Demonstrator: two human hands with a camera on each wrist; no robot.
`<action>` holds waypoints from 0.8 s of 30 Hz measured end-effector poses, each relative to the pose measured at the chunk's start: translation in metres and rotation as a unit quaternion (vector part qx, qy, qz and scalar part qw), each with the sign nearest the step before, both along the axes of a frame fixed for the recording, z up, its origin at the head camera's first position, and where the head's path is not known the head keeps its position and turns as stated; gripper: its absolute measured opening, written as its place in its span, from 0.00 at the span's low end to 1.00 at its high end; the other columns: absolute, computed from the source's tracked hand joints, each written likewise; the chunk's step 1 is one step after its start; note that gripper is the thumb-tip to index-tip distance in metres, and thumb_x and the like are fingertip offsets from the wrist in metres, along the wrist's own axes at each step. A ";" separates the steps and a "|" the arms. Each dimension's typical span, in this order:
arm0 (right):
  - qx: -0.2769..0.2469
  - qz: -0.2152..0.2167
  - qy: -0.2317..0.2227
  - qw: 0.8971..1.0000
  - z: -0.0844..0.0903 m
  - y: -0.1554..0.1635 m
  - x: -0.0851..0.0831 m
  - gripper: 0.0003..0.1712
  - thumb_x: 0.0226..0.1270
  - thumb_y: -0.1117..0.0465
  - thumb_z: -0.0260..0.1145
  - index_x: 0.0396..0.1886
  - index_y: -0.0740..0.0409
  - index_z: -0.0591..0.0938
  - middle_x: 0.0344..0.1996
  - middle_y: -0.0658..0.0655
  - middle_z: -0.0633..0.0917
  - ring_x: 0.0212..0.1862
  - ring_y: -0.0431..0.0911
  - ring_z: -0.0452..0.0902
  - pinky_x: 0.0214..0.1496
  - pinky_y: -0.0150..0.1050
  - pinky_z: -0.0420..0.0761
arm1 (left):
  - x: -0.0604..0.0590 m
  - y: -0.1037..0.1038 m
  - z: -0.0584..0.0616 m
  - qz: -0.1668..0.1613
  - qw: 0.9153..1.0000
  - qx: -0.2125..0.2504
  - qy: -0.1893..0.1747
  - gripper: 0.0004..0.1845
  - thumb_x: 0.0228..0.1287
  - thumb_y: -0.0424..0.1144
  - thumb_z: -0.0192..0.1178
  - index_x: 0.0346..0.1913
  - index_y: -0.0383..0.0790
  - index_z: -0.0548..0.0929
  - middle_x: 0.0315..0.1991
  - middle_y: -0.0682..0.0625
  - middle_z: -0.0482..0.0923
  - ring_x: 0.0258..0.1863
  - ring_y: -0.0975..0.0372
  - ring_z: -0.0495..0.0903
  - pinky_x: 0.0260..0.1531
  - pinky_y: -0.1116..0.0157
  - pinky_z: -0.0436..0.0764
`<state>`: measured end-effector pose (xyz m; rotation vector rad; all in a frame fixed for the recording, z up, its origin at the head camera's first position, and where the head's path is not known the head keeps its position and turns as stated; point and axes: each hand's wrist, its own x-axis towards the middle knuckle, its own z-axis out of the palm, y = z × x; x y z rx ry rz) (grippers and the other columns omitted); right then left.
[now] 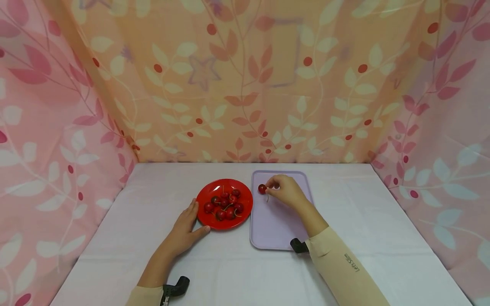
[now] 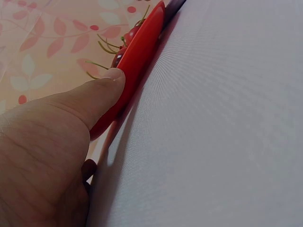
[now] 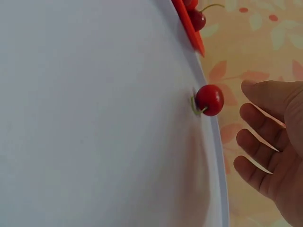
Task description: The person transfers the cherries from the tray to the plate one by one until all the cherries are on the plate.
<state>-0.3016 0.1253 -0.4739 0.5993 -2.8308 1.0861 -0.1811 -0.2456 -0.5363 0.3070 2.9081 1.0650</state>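
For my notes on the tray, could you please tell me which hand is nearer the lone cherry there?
The right hand: its fingers sit just beside the cherry, apart from it. The left hand rests at the plate's near-left rim, farther away.

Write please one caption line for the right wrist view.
A single cherry lies on the lilac tray, with the open right hand just beside it.

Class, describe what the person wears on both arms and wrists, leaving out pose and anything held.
Both hands, the left hand and right hand, are bare. Each arm has a beige sleeve; the right sleeve bears small dark lettering. A black wrist-mounted device sits at the right cuff, another at the left.
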 end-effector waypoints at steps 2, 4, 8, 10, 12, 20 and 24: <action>0.006 -0.010 -0.013 1.000 -0.004 0.002 -0.002 0.08 0.63 0.58 0.75 0.40 0.54 0.89 0.35 0.49 0.88 0.43 0.49 0.80 0.50 0.44 0.79 | 0.000 0.000 0.001 -0.001 1.000 0.001 0.002 0.55 0.65 0.61 0.66 0.83 0.39 0.48 0.84 0.45 0.41 0.82 0.42 0.45 0.75 0.37 0.53; 0.013 -0.015 -0.026 0.999 -0.008 0.004 -0.004 0.09 0.63 0.57 0.76 0.40 0.54 0.89 0.35 0.50 0.87 0.41 0.47 0.80 0.47 0.44 0.79 | 0.000 -0.001 0.001 -0.003 1.000 0.000 0.005 0.55 0.66 0.61 0.65 0.82 0.38 0.48 0.84 0.43 0.41 0.82 0.41 0.45 0.75 0.37 0.52; 0.021 -0.026 -0.052 0.998 -0.014 0.006 -0.005 0.10 0.61 0.55 0.77 0.39 0.54 0.88 0.35 0.50 0.87 0.39 0.45 0.80 0.47 0.43 0.80 | 0.001 0.000 0.002 -0.003 1.000 0.002 0.001 0.55 0.65 0.62 0.65 0.82 0.37 0.48 0.84 0.43 0.41 0.82 0.43 0.45 0.77 0.38 0.49; 0.028 -0.031 -0.056 0.998 -0.016 0.007 -0.004 0.11 0.60 0.55 0.78 0.39 0.53 0.88 0.34 0.49 0.87 0.39 0.44 0.81 0.48 0.43 0.80 | 0.001 0.000 0.002 -0.002 1.000 0.001 -0.003 0.55 0.65 0.62 0.65 0.82 0.38 0.48 0.84 0.44 0.40 0.82 0.44 0.45 0.78 0.40 0.49; 0.029 -0.036 -0.063 0.997 -0.019 0.008 -0.004 0.11 0.59 0.54 0.79 0.38 0.52 0.88 0.34 0.48 0.88 0.39 0.43 0.81 0.49 0.43 0.80 | 0.001 0.001 0.002 -0.001 1.000 -0.001 -0.003 0.55 0.65 0.62 0.65 0.82 0.38 0.48 0.84 0.44 0.41 0.82 0.44 0.45 0.77 0.40 0.49; 0.034 -0.025 -0.066 0.997 -0.024 0.007 -0.006 0.19 0.49 0.50 0.85 0.38 0.51 0.89 0.36 0.48 0.88 0.44 0.45 0.81 0.56 0.45 0.80 | 0.001 0.001 0.002 -0.003 1.000 -0.009 0.018 0.54 0.66 0.59 0.66 0.82 0.36 0.49 0.84 0.42 0.42 0.81 0.42 0.47 0.77 0.38 0.51; 0.050 -0.017 -0.058 0.997 -0.028 0.006 -0.009 0.18 0.50 0.51 0.84 0.39 0.51 0.89 0.37 0.47 0.88 0.45 0.45 0.81 0.58 0.46 0.79 | 0.001 0.001 0.001 -0.001 1.000 -0.006 0.014 0.54 0.65 0.59 0.67 0.82 0.37 0.49 0.84 0.43 0.42 0.82 0.42 0.47 0.77 0.39 0.51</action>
